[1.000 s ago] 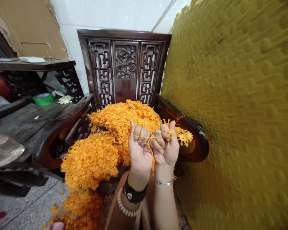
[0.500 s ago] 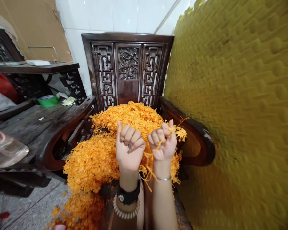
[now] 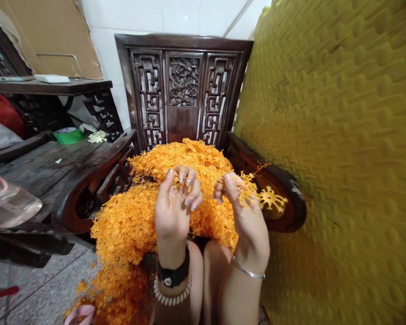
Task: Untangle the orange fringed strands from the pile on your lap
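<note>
A big heap of orange branched plastic pieces [image 3: 128, 225] fills the seat of a dark carved wooden chair [image 3: 182, 124]. My left hand [image 3: 176, 203] hovers over the heap with palm toward me, its fingers loosely curled and apart. Orange bits show in the gap by its thumb; whether they touch the hand cannot be told. To its right, my right hand [image 3: 248, 221] is closed on a small cluster of orange plastic pieces [image 3: 246, 192]. A flat star-like piece [image 3: 272, 198] sticks out of that grip on the right, over the chair's armrest.
A textured yellow-green foam mat [image 3: 338, 135] stands upright close on the right. At left, a dark wooden bench [image 3: 30, 174] bears a clear plastic jug [image 3: 11, 207] and a green tape roll [image 3: 67, 135]. Orange pieces spill down toward the tiled floor, near a pink loop [image 3: 81, 314].
Both hands were fists side by side. The left has loosened and its fingers have spread; the right has turned and moved rightward, with the orange pieces now fanned out at its thumb.
</note>
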{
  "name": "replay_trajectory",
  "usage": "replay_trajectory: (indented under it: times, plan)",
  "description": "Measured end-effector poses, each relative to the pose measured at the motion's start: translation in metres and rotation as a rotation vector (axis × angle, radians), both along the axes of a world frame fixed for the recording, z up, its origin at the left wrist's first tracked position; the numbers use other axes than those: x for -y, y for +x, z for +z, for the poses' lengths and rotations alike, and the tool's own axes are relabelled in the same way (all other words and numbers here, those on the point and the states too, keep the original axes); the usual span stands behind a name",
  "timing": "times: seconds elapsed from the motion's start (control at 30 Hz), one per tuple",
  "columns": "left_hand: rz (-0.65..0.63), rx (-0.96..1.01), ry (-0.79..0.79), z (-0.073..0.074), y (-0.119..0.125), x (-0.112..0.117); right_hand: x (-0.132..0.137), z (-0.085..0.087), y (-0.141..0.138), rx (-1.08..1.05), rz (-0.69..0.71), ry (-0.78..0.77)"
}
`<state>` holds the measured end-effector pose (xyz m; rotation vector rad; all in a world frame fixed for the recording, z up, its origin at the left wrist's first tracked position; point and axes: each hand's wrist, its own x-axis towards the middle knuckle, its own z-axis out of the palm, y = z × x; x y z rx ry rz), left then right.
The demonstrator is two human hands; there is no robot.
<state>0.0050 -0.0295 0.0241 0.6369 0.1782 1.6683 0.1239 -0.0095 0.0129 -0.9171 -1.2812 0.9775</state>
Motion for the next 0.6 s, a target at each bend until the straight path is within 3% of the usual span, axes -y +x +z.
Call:
replay_trajectory:
  times: [0.13,0.33,0.47,0.53,0.6]
  plan:
    - [0.078,-0.154,0.01,-0.005,0.007,-0.003,0.004,0.0,0.007,0.183,0.068,0.014]
    - [0.305,-0.492,0.075,-0.016,0.014,-0.01,0.013,-0.002,0.012,0.558,-0.124,0.058]
    - [0.457,-0.858,0.221,-0.019,0.015,-0.011,0.016,0.001,0.003,0.807,-0.23,0.027]
    - [0.489,-1.016,0.207,-0.019,0.014,-0.012,0.016,0.002,0.0,0.832,-0.249,0.035]
    - [0.525,-1.031,0.131,-0.019,0.014,-0.013,0.016,0.002,0.002,0.767,-0.206,0.049]
